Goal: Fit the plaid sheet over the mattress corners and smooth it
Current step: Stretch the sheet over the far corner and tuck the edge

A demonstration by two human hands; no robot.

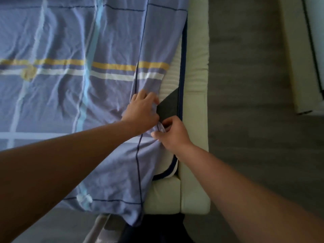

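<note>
Head view: plaid sheet point(70, 85) lies spread and creased over the mattress point(172, 81), and its edge stops short of the mattress side. Left hand point(142, 111) grips that edge; right hand point(172, 135) pinches the bunched hem beside it. The near mattress corner shows bare, so fitting and smoothing likely remain. The other mattress corners are cut off.

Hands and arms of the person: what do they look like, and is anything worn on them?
The left hand and right hand are bare: no glove, watch or bracelet shows. The left forearm and right forearm are bare too, with no sleeve in view.
</note>
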